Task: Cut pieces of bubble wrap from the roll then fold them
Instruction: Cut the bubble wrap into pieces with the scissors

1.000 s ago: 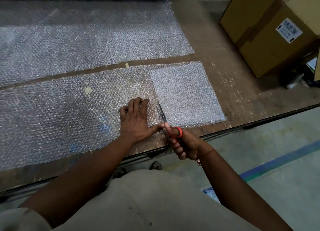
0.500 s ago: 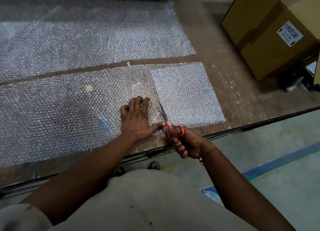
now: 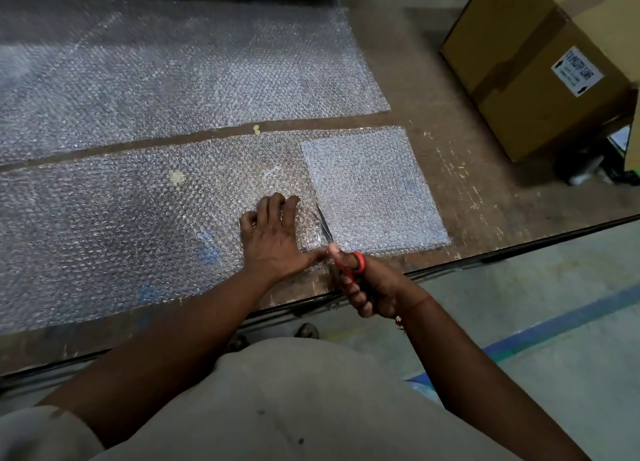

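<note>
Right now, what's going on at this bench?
A person is cutting bubble wrap on a worn wooden table. The left hand presses flat on the near strip of bubble wrap, while the right hand grips red-handled scissors whose blades cut into the strip from its near edge, beside a denser square piece. A wider sheet lies beyond, apart from the strip. A taped cardboard box sits far right.

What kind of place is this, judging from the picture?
Probably a packing or warehouse area: wide bubble wrap spread over a worn wooden worktable, a taped cardboard box with a label, and a concrete floor with a blue line.
</note>
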`<state>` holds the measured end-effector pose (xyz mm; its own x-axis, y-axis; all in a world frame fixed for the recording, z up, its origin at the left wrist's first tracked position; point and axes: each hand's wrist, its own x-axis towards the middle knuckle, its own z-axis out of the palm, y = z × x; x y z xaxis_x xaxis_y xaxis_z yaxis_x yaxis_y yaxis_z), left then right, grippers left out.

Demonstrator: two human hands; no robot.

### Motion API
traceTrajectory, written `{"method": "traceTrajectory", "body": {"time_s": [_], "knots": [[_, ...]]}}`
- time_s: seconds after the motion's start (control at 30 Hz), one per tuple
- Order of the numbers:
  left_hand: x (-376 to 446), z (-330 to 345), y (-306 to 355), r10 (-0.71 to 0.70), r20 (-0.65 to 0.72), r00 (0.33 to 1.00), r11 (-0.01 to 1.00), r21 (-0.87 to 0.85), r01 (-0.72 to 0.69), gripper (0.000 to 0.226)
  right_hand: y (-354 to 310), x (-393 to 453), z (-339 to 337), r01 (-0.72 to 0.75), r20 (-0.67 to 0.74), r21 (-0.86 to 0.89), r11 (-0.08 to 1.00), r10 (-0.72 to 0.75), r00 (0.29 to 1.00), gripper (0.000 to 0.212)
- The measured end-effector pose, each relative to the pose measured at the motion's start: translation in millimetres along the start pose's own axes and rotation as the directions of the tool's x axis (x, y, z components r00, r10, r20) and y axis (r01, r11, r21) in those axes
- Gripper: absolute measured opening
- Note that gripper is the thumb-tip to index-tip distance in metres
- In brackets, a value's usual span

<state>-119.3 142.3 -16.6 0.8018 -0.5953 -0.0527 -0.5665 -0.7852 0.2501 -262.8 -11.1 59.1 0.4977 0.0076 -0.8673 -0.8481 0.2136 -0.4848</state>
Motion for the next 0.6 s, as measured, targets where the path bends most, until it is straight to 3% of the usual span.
{"method": "traceTrajectory", "body": {"time_s": [0.6], "knots": [[1, -6, 2, -0.032, 0.049, 0.998, 0.999, -0.022, 0.033, 0.125, -10, 11, 6, 0.033, -0.077, 0.043, 0.999, -0.030, 0.997, 0.060]]}}
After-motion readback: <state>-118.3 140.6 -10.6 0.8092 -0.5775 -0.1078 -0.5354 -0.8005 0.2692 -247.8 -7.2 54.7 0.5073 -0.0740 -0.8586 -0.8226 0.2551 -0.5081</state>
